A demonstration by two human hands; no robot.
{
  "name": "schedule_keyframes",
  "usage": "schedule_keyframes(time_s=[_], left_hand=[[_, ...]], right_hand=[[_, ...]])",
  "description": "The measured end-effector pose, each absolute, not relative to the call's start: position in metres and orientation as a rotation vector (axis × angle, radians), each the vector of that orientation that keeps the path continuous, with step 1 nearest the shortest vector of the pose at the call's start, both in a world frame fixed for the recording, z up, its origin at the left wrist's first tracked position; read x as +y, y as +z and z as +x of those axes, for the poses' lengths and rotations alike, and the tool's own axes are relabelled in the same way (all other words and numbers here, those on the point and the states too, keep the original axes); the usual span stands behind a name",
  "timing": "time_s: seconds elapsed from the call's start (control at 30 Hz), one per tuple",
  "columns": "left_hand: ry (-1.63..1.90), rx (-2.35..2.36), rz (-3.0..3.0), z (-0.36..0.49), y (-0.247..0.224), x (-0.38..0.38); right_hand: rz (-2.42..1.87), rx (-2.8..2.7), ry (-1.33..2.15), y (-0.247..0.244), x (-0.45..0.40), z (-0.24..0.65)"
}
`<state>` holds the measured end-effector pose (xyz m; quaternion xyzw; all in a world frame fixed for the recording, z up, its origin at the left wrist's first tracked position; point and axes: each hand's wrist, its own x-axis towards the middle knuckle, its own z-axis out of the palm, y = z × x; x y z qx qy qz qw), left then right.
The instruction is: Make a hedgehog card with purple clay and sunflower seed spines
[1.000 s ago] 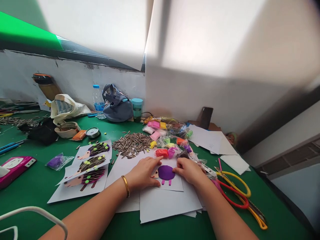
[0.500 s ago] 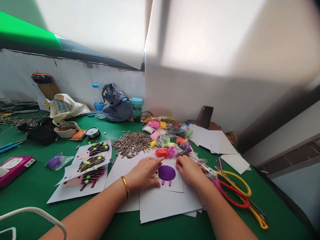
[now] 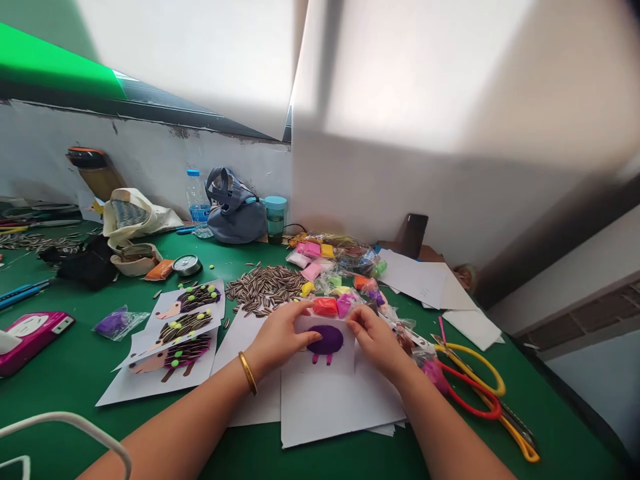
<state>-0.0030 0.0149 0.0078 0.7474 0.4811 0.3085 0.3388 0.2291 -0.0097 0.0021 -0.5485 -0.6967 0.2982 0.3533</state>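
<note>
Purple oval (image 3: 327, 340), pink legs (image 3: 329, 359), striped seeds (image 3: 263, 285)

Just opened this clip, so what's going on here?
A person's left hand holds a small white paper sheet by its left side, thumb over a plain purple oval with pink legs. The right hand pinches the sheet's upper right corner. Seed-covered hedgehog pictures lie to the left; a heap of striped seeds sits beyond the hands.

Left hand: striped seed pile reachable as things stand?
Likely yes: the striped seed pile lies just beyond the left hand, no obstacle visible between them, though its grip would first need to release the purple-bodied card.
</note>
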Motion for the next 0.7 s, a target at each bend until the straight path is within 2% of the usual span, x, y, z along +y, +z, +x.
schedule_keyframes(time_s=[0.13,0.33,0.7], left_hand=[[0.618,1.178,1.432,0.001,0.006,0.016],[0.775,1.051,1.308,-0.002,0.008,0.016],[0.537,0.911,1.453,-0.008,0.016,0.014]], right_hand=[[-1.316,-1.516,1.029,0.0,-0.01,0.224],[-1.145,-1.273,1.553,0.003,-0.013,0.22],[-1.227,-1.336,1.536,-0.005,-0.013,0.215]])
